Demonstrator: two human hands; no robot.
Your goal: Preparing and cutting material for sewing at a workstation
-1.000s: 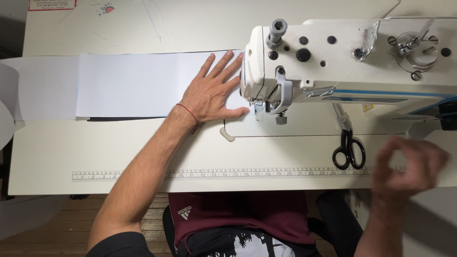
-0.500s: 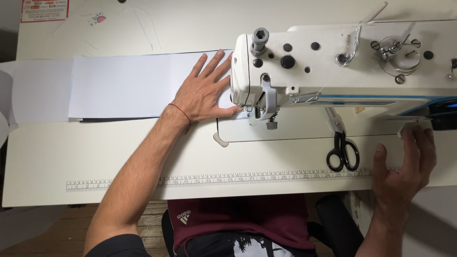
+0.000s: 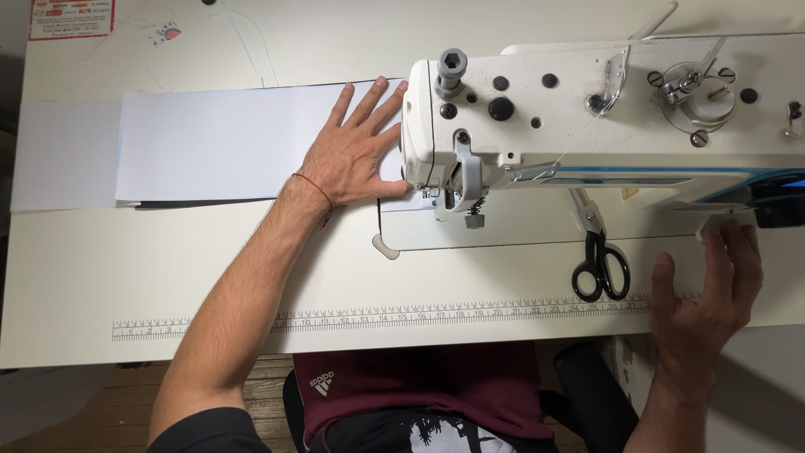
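My left hand [image 3: 356, 155] lies flat, fingers spread, on a long strip of white fabric [image 3: 210, 143] that runs left across the table and ends under the head of a white sewing machine [image 3: 587, 109]. The thumb points at the presser foot [image 3: 440, 197]. A red thread bracelet circles that wrist. My right hand [image 3: 708, 289] hovers at the table's right end, fingers apart and raised toward a small white tab below the machine's dark blue panel [image 3: 776, 201]. It holds nothing.
Black-handled scissors [image 3: 599, 260] lie on the white table [image 3: 168, 268] just left of my right hand. A printed ruler strip [image 3: 377, 317] runs along the front edge. A darker layer shows under the fabric's lower edge.
My right hand has risen from the lower right, blurred at first, to the right end of the machine. The left hand has stayed flat on the fabric; the view shifted slightly.
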